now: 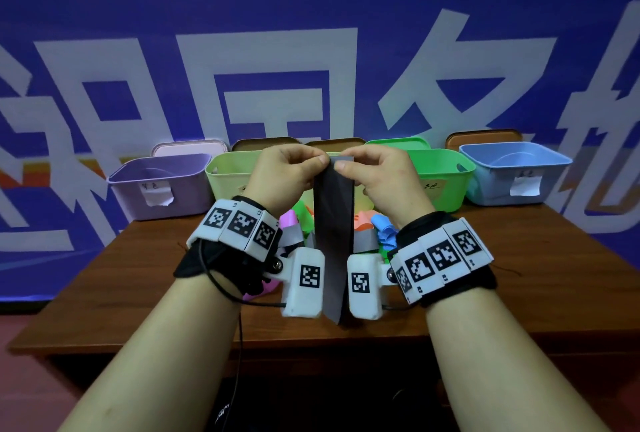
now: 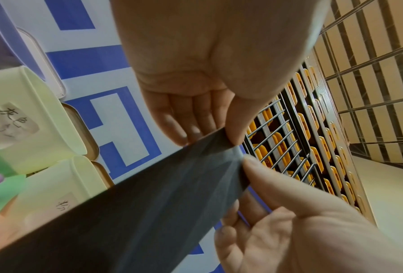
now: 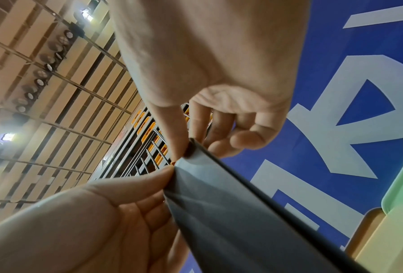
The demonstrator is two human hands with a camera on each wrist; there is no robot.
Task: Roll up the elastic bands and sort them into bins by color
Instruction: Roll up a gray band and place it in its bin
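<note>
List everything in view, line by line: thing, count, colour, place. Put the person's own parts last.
Flat elastic band: one, dark grey, hanging upright, top edge pinched by both hands.
Loose bands pile: several, pink, green, blue, orange, on table behind the wrists.
Plastic bins: five seen, purple, pale yellow-green, one mostly hidden behind the hands, green, light blue, in a row at table's back.
Wooden table: one, brown.
Banner: one, blue with white characters, behind bins.
Hands: left, right, each wrist wearing marker-tagged band.
</note>
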